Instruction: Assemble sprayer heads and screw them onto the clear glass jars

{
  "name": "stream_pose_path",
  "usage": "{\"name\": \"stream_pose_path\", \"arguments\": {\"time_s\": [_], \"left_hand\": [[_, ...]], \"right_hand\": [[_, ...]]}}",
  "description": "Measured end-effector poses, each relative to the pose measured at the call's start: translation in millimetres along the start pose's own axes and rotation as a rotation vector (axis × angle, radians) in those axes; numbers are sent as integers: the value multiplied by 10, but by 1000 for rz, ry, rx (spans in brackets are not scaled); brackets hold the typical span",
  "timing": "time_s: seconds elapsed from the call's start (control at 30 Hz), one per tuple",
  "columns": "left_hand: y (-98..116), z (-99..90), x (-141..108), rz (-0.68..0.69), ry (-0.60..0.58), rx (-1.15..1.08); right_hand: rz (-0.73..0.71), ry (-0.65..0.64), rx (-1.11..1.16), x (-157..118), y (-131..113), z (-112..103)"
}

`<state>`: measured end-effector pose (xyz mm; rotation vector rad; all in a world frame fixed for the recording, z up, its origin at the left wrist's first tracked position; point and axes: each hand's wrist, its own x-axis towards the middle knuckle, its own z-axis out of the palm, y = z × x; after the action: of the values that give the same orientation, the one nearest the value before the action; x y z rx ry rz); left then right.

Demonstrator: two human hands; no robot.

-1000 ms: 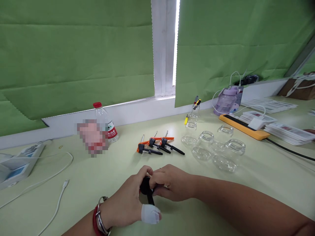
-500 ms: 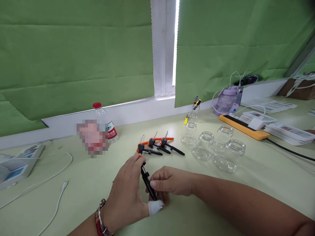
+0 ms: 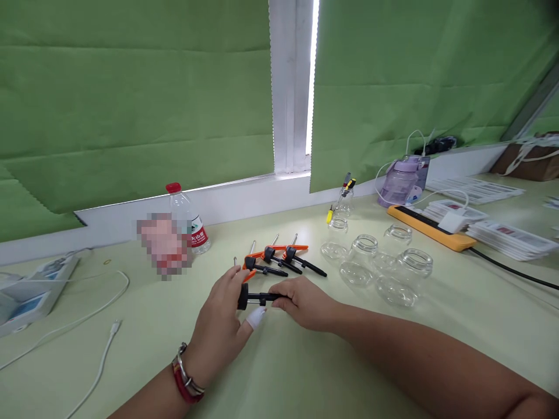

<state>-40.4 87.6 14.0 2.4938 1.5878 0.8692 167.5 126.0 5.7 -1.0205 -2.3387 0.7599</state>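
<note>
Both of my hands hold one black-and-orange tool with a round black head, a thin metal rod and a slim black stem [image 3: 254,297]; its exact kind I cannot tell. My left hand [image 3: 223,317] is closed round the head end, and its thumb wears a white wrap. The far end of the stem is pinched by my right hand [image 3: 301,302], partly hiding it. Just beyond, three similar black-and-orange tools [image 3: 271,262] lie side by side with their metal rods pointing away.
Several open glass jars [image 3: 358,262] stand to the right, one at the back holding screwdrivers [image 3: 348,186]. Behind them are a purple bottle [image 3: 398,183], an orange power strip [image 3: 430,227] and stacked printed cards [image 3: 510,238]. At left are a water bottle [image 3: 190,224] and white cables [image 3: 105,349].
The tool has turned from steeply slanted to nearly level, its stem now pointing right. My right hand has moved up and slightly right to its end; my left thumb has lifted off the stem.
</note>
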Motion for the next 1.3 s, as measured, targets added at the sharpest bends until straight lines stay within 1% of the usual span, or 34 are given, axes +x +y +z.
{"name": "stream_pose_path", "arguments": {"time_s": [0.07, 0.13, 0.23, 0.33, 0.43, 0.53, 0.63, 0.7, 0.77, 0.83, 0.93, 1.03, 1.13, 1.3], "left_hand": [[-52, 38, 5, -32, -76, -18], [-95, 71, 17, -22, -96, -28], [-155, 101, 53, 69, -52, -12], [-228, 95, 98, 97, 7, -9], [-339, 59, 148, 51, 51, -16], [-491, 16, 203, -7, 61, -55], [-653, -3, 256, -77, 35, -106], [-738, -2, 280, -136, 34, -121], [-787, 6, 292, -184, 28, -125], [-801, 16, 293, -210, -10, -119], [-798, 39, 280, -195, -81, -106], [-831, 87, 260, -164, -108, -96], [-903, 151, 246, -189, -105, -53], [-969, 203, 239, -191, -46, 5]], "right_hand": [[-12, -11, -43, 20, 26, 27], [-23, -11, -62, 40, 54, 54], [-46, 6, -65, 65, 94, 74], [-43, 47, -76, 73, 131, 85], [-16, 63, -93, 65, 160, 100], [-11, 32, -97, 52, 164, 105], [-17, 6, -112, 41, 153, 93], [-16, 10, -122, 37, 154, 80], [-11, 35, -126, 36, 168, 72], [1, 60, -126, 39, 193, 70], [11, 69, -124, 43, 230, 78], [-14, 57, -121, 43, 244, 84], [-37, 50, -127, 39, 230, 81], [-45, 23, -151, 49, 189, 62]]}}
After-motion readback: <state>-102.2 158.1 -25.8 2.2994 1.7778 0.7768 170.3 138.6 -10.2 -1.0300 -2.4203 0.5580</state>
